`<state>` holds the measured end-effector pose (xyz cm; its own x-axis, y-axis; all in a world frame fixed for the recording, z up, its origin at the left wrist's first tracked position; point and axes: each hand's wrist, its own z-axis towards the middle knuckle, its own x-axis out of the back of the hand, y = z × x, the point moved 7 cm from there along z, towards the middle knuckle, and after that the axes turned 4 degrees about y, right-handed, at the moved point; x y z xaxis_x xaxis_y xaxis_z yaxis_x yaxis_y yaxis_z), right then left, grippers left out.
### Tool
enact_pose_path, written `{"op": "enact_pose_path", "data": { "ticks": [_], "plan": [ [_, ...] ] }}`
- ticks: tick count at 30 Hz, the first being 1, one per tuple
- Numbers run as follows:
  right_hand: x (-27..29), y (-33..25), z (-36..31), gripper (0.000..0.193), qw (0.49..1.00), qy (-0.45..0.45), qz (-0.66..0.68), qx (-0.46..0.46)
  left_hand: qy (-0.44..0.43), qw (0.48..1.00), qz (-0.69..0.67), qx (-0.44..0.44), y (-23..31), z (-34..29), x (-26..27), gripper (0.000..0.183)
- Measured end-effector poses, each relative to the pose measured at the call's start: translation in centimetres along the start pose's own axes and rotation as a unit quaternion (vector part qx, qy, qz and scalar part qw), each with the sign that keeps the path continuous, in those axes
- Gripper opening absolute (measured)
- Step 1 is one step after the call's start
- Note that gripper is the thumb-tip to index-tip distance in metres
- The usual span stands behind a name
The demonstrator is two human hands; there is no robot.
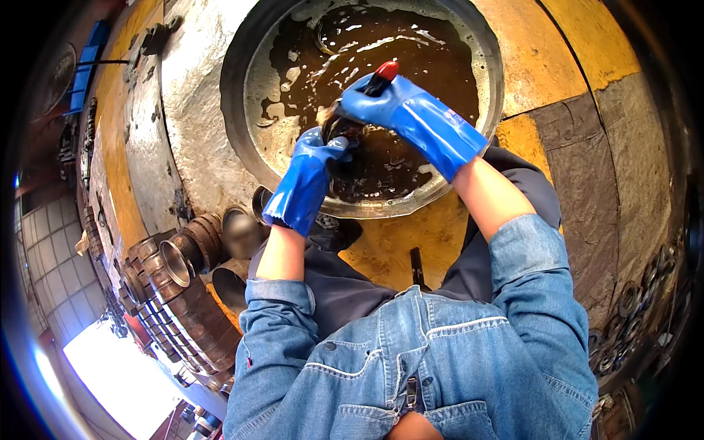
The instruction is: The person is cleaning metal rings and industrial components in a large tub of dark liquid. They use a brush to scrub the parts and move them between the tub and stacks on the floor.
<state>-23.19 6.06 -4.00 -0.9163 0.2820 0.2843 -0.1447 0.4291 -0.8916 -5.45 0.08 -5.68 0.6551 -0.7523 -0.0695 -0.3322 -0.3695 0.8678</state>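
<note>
My right hand (381,101), in a long blue rubber glove, is closed round a black-handled tool (386,71) with a red end sticking up past the thumb. The tool's working end is blurred and partly hidden at the dark part. In a matching glove, my left hand (315,152) grips a dark, wet-looking part (343,130), whose exact kind I cannot make out. Both hands are close together over a big round metal basin (236,95). Brown liquid (418,70) with pale foam along its edges lies in the basin.
Rusty metal rings and cylinders (180,257) stand piled at the left, close to my left forearm. At the far right lie several metal rings (631,301). Worn yellow and grey sheets (572,139) cover the floor. A blue tray (86,66) sits at the far left.
</note>
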Motion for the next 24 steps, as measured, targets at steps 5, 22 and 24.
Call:
{"op": "enact_pose_path", "data": {
  "ticks": [5, 22, 24],
  "plan": [
    [2.1, 1.6, 0.8, 0.026, 0.996, 0.055, 0.059, -0.043, 0.015, 0.998, 0.025, 0.058, -0.1, -0.6, 0.8, 0.024],
    [5.3, 4.3, -2.5, 0.048, 0.976, 0.102, -0.063, -0.183, -0.027, 0.982, 0.083, 0.167, -0.3, -1.0, -1.8, 0.032],
    [6.1, 4.2, -3.2, 0.045, 0.973, 0.142, -0.028, -0.178, -0.044, 0.987, 0.025, 0.154, -1.1, -0.2, -2.3, 0.034]
  ]
}}
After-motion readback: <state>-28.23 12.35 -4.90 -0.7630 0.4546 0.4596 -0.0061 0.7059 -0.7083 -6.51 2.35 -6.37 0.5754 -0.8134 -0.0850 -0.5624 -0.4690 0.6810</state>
